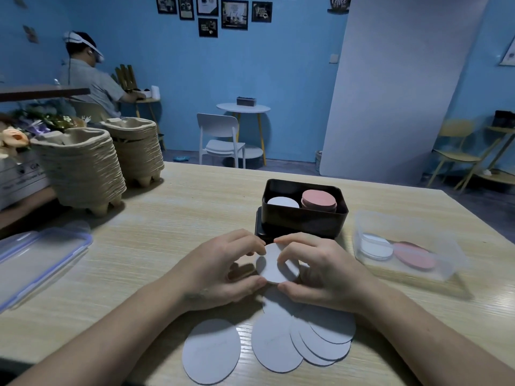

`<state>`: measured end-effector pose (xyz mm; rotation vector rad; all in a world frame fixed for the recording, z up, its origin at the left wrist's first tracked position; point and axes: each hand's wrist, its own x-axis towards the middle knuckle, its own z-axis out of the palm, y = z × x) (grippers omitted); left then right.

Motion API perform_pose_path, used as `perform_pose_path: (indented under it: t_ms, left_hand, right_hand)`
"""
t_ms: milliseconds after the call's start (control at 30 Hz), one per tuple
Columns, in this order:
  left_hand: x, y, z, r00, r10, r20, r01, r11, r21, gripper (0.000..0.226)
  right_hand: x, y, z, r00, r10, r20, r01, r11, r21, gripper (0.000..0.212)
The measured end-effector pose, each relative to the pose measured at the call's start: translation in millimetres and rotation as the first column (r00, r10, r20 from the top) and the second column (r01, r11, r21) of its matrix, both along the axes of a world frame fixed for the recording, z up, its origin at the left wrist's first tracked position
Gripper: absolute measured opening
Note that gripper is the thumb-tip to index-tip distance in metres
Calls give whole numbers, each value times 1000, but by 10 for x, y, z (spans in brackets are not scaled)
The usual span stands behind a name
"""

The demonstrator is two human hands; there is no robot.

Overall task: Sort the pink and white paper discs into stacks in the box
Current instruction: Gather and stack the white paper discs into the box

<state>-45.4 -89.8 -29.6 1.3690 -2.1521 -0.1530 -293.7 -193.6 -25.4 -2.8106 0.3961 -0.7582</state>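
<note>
Near the middle of the pale wooden desk (167,218), holding a round white paper disc (271,267) just above the surface, between both hands; not telling whether one disc or a thin stack. Pinching its left rim with the left hand (223,270), thumb at the near side, fingers curling over the far side. Pinching its right rim with the right hand (320,274) likewise, one finger bending down onto the white face. Facing a black rectangular box (301,222) just beyond the fingertips, toward the far edge, with a low stack of white discs (282,202) in its left half and a taller stack of pink discs (319,199) in its right half. Reaching over a loose fan of white paper discs (320,338) overlapping at the near edge, one single white disc (211,352) lying apart to their left. Having near the right edge a clear plastic tub (451,260) with a white disc (376,246) and a pink disc (415,254) inside, at the left edge a clear lid with blue clips (41,260), at the far left corner two stacks of brown pulp trays (80,168).
</note>
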Motion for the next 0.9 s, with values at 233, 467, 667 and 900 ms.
perform_pose_path:
  t_ms: [233,467,667,900]
  left_hand:
    - [176,533,-41,991,112,-69,-106,990,89,35]
    - [245,961,-46,995,92,45,-98,981,168,55]
    - [229,1053,-44,993,59,102,-81,969,235,83]
    - [215,1032,-37,996,84,42,-92,961,260,69]
  right_hand:
    - [24,103,1,998,55,-32,-53,998,42,37]
    - [51,180,17,995,80,-65,-80,997,11,37]
    - [55,223,10,994,79,-80,-78,997,7,41]
    - [22,178,7,997,54,-55,-52,998,45,43]
